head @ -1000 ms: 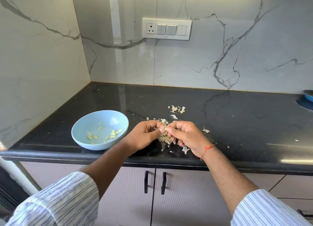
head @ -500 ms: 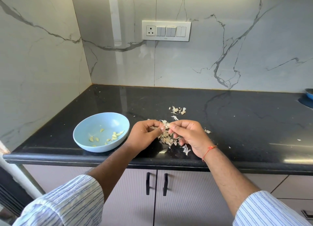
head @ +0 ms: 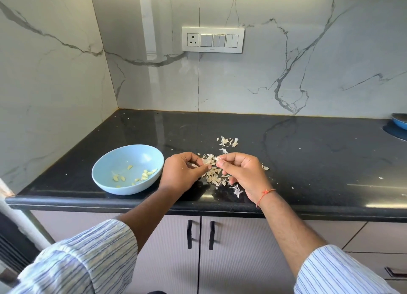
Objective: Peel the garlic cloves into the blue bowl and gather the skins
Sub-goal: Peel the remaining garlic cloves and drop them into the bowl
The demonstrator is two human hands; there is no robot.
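We note peeled pale cloves (head: 144, 174) inside the light-blue round bowl (head: 105, 179). Right of it, both hands, left (head: 180, 172) and right (head: 241, 172), pinch a small whitish garlic clove (head: 218, 159) above papery skins (head: 213, 176).

black countertop (head: 308, 161), blue bowl (head: 105, 179), garlic skins (head: 213, 177)

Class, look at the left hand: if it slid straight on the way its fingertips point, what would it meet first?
The left hand points right, so it would probably first meet the right hand, just above the garlic skins; depth is unclear.
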